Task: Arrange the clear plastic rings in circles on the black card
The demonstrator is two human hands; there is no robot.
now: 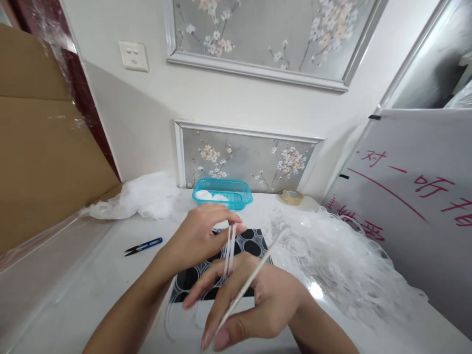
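Note:
My left hand is closed, its fingertips pinching a thin white looped band. The band runs in two parallel strands down to my right hand, where it passes by the fingers. Between the thumb and forefinger of that hand is a thin whitish stick, slanting up to the right. The other fingers reach out to the left. Below both hands lies a black and grey mat with a circle pattern, partly hidden by them. Faint white loops lie near its front edge.
A big heap of translucent white rings spreads at right. Blue thread snips lie at left, with a bag of white material behind. A turquoise basket and tape roll stand by the wall. A cardboard box borders the left.

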